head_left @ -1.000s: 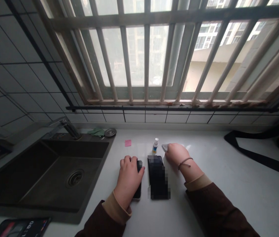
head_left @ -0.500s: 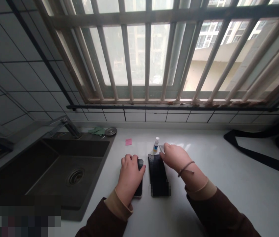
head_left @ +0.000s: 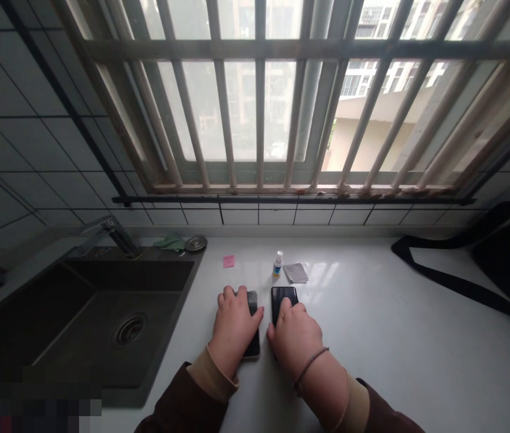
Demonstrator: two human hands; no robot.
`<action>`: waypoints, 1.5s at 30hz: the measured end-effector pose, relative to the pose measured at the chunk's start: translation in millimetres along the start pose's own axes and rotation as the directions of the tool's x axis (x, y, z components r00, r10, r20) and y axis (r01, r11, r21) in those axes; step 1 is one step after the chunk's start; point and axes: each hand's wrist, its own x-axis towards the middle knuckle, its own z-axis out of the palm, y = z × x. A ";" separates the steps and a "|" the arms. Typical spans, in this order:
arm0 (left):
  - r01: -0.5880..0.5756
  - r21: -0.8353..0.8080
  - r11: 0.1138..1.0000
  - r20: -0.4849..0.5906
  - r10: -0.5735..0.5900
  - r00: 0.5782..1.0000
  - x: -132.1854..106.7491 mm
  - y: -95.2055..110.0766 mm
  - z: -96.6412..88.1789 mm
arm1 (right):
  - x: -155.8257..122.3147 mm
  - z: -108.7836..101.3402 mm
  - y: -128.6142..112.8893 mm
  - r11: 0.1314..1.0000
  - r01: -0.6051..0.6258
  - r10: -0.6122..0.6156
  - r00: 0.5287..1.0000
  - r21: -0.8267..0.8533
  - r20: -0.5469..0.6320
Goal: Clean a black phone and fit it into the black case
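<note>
Two dark phones lie side by side on the white counter (head_left: 372, 337). My left hand (head_left: 233, 328) rests on top of the left phone (head_left: 253, 300), fingers curled over it with the thumb along its right edge. My right hand (head_left: 295, 334) lies over the right phone (head_left: 283, 296), fingers bent around it, only the phone's far end showing. Just beyond the phones stand a small white dropper bottle (head_left: 277, 264) and a folded grey cloth (head_left: 296, 272). A pink sticky note (head_left: 228, 261) lies to the left of the bottle.
A dark sink (head_left: 101, 313) with a faucet (head_left: 110, 233) takes up the left side; a green rag (head_left: 170, 242) and a metal drain cover (head_left: 196, 243) sit at its back corner. A black bag with a strap (head_left: 503, 264) lies at the right. A barred window is behind.
My right hand left the grey cloth and came back toward me onto the right phone. My left hand stayed on the left phone. The view shifted slightly.
</note>
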 end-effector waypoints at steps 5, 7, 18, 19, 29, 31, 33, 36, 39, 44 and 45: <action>-0.031 -0.030 0.999 -0.013 0.031 0.999 -1.6 4.8 5.4 | -3.7 2.8 8.9 0.992 0.087 -0.082 0.995 -0.096 0.055; -0.043 -0.045 0.998 -0.012 0.042 0.999 -1.6 5.8 5.7 | -3.2 2.6 10.4 0.990 0.096 -0.092 0.995 -0.107 0.048; -0.032 -0.079 0.996 -0.058 0.028 0.998 -3.0 1.0 5.0 | -36.1 -11.3 39.4 0.999 -0.033 0.029 0.990 -0.027 -0.136; -0.031 -0.082 0.996 -0.055 0.027 0.998 -3.2 0.2 4.4 | -44.2 -8.3 50.7 1.000 -0.013 0.011 0.985 -0.011 -0.171; 0.059 0.001 0.998 0.006 -0.059 0.998 -2.9 5.0 -4.5 | -118.7 43.5 130.7 0.949 0.223 -0.087 0.863 0.222 -0.498; 0.043 -0.006 0.999 -0.008 -0.043 0.999 -4.2 4.8 -5.3 | -123.1 48.8 130.7 0.939 0.260 -0.102 0.835 0.225 -0.541; 0.016 -0.020 1.000 -0.019 -0.016 1.000 -5.8 4.1 -5.4 | -124.8 50.8 129.0 0.933 0.293 -0.128 0.812 0.209 -0.569; -0.007 -0.041 0.999 -0.019 0.007 1.000 -7.5 3.3 -5.2 | -125.7 48.9 127.1 0.935 0.316 -0.177 0.809 0.162 -0.561; -0.011 -0.074 0.997 -0.022 0.010 1.000 -10.3 0.3 -7.8 | -126.9 45.8 127.5 0.940 0.309 -0.191 0.825 0.142 -0.531; -0.002 -0.195 0.981 -0.113 -0.021 0.993 -40.0 -25.2 -23.8 | -130.2 43.9 131.0 0.935 0.326 -0.208 0.825 0.142 -0.526; 0.003 -0.199 0.980 -0.125 -0.029 0.992 -51.8 -33.2 -27.3 | -130.9 43.7 131.7 0.933 0.329 -0.210 0.827 0.146 -0.521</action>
